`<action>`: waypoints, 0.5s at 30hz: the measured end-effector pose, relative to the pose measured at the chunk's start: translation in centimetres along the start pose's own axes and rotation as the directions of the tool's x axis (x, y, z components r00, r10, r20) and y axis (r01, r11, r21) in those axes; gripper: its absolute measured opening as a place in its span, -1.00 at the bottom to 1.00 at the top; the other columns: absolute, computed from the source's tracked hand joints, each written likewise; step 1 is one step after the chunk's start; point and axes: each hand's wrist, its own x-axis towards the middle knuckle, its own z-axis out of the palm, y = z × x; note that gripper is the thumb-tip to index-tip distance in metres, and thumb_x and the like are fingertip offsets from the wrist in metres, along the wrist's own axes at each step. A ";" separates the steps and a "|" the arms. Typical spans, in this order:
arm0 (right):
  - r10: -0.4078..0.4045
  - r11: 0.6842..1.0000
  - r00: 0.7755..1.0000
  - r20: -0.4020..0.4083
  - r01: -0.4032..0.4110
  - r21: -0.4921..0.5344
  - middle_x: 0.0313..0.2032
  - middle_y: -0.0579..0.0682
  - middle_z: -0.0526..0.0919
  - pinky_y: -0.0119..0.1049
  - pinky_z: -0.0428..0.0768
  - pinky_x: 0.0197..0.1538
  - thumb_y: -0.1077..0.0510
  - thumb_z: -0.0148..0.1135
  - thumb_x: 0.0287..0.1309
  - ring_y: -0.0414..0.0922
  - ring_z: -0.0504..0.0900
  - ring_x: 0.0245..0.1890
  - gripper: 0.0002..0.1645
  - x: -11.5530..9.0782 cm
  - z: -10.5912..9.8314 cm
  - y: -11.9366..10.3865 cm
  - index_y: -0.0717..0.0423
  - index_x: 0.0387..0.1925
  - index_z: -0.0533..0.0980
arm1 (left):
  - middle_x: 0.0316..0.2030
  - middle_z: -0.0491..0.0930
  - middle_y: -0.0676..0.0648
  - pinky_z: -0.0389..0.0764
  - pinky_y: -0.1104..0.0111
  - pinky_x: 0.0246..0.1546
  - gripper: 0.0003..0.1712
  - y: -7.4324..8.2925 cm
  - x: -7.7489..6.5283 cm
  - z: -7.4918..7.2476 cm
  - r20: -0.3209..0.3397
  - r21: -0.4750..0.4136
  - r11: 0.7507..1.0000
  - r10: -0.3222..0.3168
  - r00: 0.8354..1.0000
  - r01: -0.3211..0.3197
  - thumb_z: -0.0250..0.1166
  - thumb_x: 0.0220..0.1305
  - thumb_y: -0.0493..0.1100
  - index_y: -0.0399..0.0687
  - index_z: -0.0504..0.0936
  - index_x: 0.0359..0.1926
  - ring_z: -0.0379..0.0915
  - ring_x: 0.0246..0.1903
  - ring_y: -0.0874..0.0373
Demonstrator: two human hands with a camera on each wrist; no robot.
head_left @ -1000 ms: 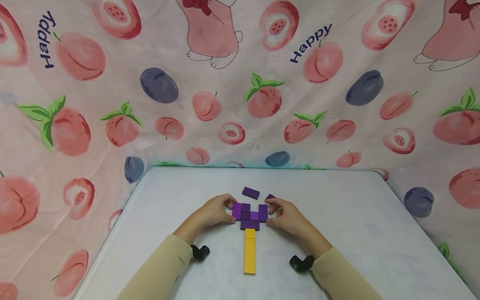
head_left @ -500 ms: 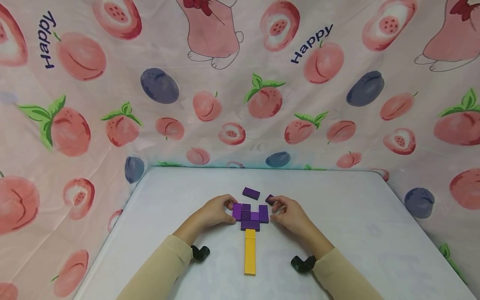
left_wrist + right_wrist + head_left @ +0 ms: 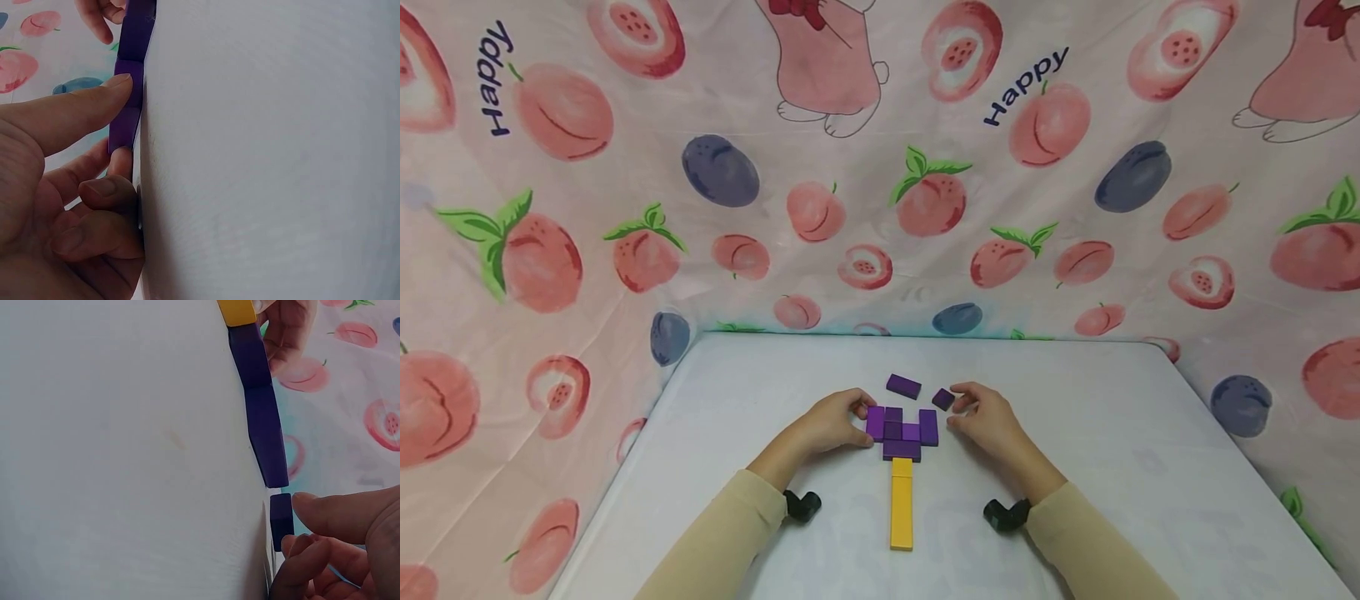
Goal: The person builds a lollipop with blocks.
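Note:
My left hand [image 3: 831, 422] pinches the leftmost upright purple block [image 3: 875, 423] between thumb and fingers. In the left wrist view, the thumb of that left hand [image 3: 75, 125] lies on the side of the purple block [image 3: 127, 128]. This block belongs to a flat cluster of purple blocks [image 3: 901, 450] above a yellow strip of blocks [image 3: 902, 508]. My right hand [image 3: 988, 417], thumb and fingers spread, is beside a small purple block [image 3: 943, 399]. In the right wrist view the thumb and a fingertip are very close to this small block [image 3: 282, 519]; contact is unclear.
Behind the cluster a loose purple block [image 3: 903, 386] lies slanted on the white table [image 3: 1075, 450]. A fruit-patterned cloth [image 3: 865, 225] hangs along the table's back and sides. Black wrist devices [image 3: 1006, 516] stick out by both cuffs.
My right hand has left the cluster's rightmost purple block and moved right and slightly away from me, uncovering the small purple block. The left hand keeps its place.

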 end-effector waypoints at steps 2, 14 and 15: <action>0.007 1.000 1.000 -0.004 -0.008 -0.013 -0.11 0.02 0.72 -0.25 0.54 -0.13 0.22 0.53 0.16 -0.06 0.55 -0.25 -0.30 0.3 0.1 0.1 0.07 0.35 0.57 | -0.14 0.61 0.05 0.48 0.03 0.23 -0.36 0.1 0.0 0.0 0.000 0.000 1.000 0.001 1.000 -0.001 0.72 0.02 -0.18 0.08 0.67 0.14 0.47 -0.02 0.06; 0.032 0.999 0.999 0.003 -0.032 -0.029 -0.17 0.00 0.69 -0.28 0.54 -0.21 0.18 0.54 0.18 -0.07 0.57 -0.25 -0.38 1.6 0.1 0.4 0.10 0.29 0.61 | -0.13 0.61 0.05 0.48 0.02 0.24 -0.36 0.1 0.0 0.1 -0.002 0.010 1.000 -0.001 1.000 0.001 0.71 0.02 -0.18 0.08 0.67 0.14 0.48 -0.02 0.07; 0.034 0.999 0.999 0.005 -0.034 -0.029 -0.18 0.00 0.69 -0.29 0.54 -0.23 0.18 0.54 0.18 -0.08 0.57 -0.27 -0.38 1.7 0.2 0.4 0.11 0.28 0.61 | -0.13 0.61 0.05 0.48 0.03 0.24 -0.36 0.1 0.0 0.1 -0.001 0.009 1.000 -0.002 1.000 0.002 0.71 0.02 -0.18 0.08 0.67 0.14 0.47 -0.02 0.07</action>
